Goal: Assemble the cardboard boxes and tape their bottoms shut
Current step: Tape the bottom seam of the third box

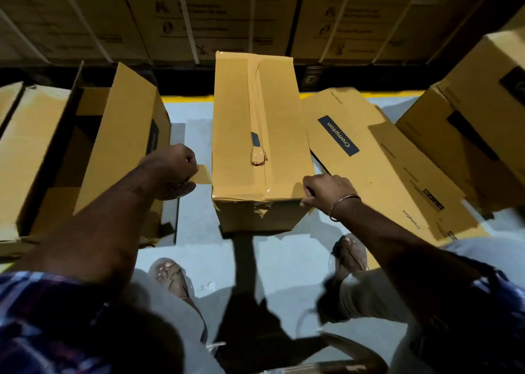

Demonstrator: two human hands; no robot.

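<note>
Centrally, right hand (pixel 321 190) grips box (pixel 258 112) edge

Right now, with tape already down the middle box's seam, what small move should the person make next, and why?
Probably tear the strip free. The left hand holds the tape roll, and a short strip of tape runs from it to the box, whose seam is already taped. The right hand grips the box's near corner, steadying it.
</note>
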